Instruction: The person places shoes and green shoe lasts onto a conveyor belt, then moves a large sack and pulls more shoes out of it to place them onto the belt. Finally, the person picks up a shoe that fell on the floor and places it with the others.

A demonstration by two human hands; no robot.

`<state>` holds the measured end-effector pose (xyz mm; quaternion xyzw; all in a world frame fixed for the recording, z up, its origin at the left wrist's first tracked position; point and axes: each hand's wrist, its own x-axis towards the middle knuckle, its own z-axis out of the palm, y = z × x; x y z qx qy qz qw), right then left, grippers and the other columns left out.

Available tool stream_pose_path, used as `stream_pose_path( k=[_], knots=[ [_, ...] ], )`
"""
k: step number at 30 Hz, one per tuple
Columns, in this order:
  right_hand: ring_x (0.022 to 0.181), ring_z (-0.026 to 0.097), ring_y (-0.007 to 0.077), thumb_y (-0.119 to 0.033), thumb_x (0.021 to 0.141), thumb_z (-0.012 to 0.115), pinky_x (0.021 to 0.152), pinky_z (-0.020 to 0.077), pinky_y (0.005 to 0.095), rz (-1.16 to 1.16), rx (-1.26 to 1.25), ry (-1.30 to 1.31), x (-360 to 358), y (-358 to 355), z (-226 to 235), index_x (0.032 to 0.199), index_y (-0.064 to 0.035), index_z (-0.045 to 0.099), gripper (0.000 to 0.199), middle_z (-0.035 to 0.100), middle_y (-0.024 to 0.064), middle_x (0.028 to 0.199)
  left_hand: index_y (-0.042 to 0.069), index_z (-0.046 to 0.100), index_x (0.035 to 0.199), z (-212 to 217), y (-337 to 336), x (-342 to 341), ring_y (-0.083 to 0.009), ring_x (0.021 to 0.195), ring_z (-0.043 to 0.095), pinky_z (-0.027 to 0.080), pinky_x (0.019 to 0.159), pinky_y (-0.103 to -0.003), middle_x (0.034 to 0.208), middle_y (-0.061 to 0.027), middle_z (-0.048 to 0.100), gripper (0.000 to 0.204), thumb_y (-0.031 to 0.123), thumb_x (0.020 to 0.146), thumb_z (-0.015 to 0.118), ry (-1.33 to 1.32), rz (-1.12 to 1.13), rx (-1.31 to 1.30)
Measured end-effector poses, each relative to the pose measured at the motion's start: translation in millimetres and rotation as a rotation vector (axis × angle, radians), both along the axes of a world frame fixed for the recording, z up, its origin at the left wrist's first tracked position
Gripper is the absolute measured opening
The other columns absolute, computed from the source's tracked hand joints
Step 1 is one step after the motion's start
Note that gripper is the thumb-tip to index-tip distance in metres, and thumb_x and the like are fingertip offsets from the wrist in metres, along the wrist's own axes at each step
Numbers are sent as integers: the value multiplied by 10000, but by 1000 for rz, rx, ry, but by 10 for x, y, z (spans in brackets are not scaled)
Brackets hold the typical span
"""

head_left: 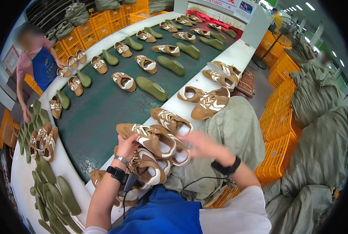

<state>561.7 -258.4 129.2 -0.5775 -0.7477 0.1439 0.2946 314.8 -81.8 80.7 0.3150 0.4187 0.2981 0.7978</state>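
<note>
My left hand (pixel 127 147) is closed around the forward side of a brown sneaker (pixel 137 130) with white stripes and laces, its toe pointing left. Close to that shoe's heel is my right hand (pixel 206 145), smeared by motion; whether it touches the shoe or holds anything does not show. Under and beside the held shoe lies a pile of similar sneakers (pixel 145 163) on the near white ledge, partly hidden by my left arm. Another sneaker (pixel 167 117) sits just beyond it. Farther right along the ledge stand more sneakers (pixel 210 104).
Rows of brown sneakers and green shoe lasts (pixel 152 89) sit on a dark green conveyor belt (pixel 92 128). More lasts (pixel 56 195) crowd the left ledge, where a co-worker (pixel 41 62) stands. Orange crates (pixel 275 152) and grey-green sacks (pixel 318 156) are stacked at right; another sack (pixel 236 132) bulges beside me.
</note>
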Motion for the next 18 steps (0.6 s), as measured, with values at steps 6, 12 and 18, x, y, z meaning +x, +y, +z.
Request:
stream_pose_path(
  k=[6,12,18],
  knots=[
    [1050,510,328,-194,694,646,963,305,492,-959,76,-565,2048,325,-894,1090,-68,561,424,571,176,1094,57,241,1312,-385,83,-146,-296,1145,450,412,934,-431,1298,-174,371,688,31,759,650,124,-183,0],
    [851,608,212,-282,651,700,839,414,421,-700,-319,-179,1908,463,-152,976,-53,609,408,640,89,839,64,206,1364,-45,-74,-139,-346,1246,317,313,1021,-372,1368,-215,256,921,122,625,754,932,-170,920],
    [829,577,103,-314,848,582,721,452,247,-576,-120,1089,1123,524,624,1033,-58,556,317,608,21,930,65,282,1340,602,-158,328,-314,1240,351,318,1015,-373,1333,-187,352,846,154,637,746,625,-347,1099]
  ],
)
